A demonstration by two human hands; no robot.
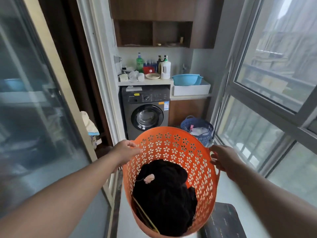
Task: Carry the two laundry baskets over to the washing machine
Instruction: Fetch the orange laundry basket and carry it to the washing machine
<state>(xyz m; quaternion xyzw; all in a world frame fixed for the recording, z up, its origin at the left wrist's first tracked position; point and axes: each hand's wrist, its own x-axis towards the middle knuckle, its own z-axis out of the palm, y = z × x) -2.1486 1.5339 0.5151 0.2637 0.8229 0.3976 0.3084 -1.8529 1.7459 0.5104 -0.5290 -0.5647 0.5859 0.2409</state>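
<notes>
Head view: orange basket (pixel 171 169) bottom edge cropped, blue basket (pixel 197 129) half hidden behind it. Left hand (pixel 126 152) and right hand (pixel 223 158) gripped orange rim, fingers curled.

Orange laundry basket (pixel 173 152) with flower-shaped cutouts, tilted, dark clothing inside, foreground centre, blue laundry basket (pixel 197 128) holding pale laundry on floor right of grey front-loading washing machine (pixel 145 111)
</notes>
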